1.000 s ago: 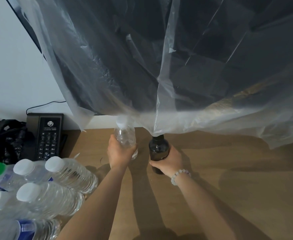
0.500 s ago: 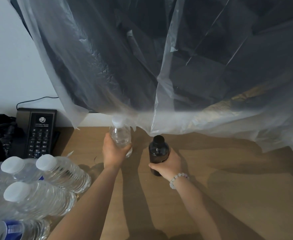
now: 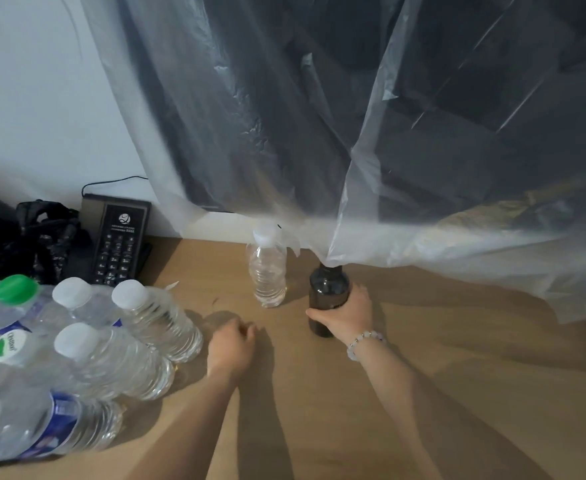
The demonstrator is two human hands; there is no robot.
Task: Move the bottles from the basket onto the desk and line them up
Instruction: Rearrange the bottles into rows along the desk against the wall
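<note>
A small clear bottle (image 3: pixel 267 271) with a white cap stands upright on the wooden desk (image 3: pixel 423 375) near the back. Just right of it stands a dark bottle (image 3: pixel 327 289), and my right hand (image 3: pixel 347 313) grips its lower body. My left hand (image 3: pixel 231 348) hovers low over the desk in front of the clear bottle, fingers loosely curled, holding nothing. Several clear water bottles (image 3: pixel 153 320) with white caps stand packed together at the left. No basket is visible.
A black desk phone (image 3: pixel 118 240) and a black bundle (image 3: pixel 42 233) sit at the back left. A translucent plastic sheet (image 3: pixel 353 133) hangs down over the desk's back edge, touching the dark bottle's cap. Bare desk stretches to the right.
My left hand has let go of the small clear bottle, which now stands on the desk, and has drawn back toward me. My right hand still holds the dark bottle.
</note>
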